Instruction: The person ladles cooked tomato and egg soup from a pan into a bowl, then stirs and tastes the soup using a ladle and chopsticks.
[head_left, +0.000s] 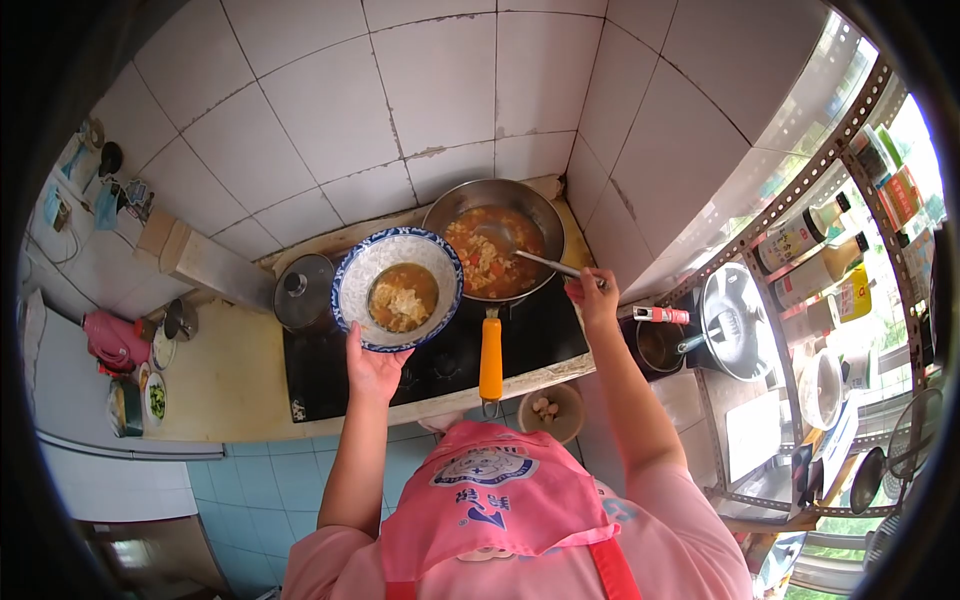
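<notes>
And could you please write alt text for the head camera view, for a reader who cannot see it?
The left hand holds a blue-and-white bowl of chunky soup beside an orange-handled pan on a black stove, while the right hand holds a metal ladle in the pan's reddish soup. A lidded pot stands left of the bowl.

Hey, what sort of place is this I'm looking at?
It looks like a kitchen, probably a home one: a pan of food sits on a black cooktop, along with a lidded pot, and bottles are kept over on the right.
</notes>
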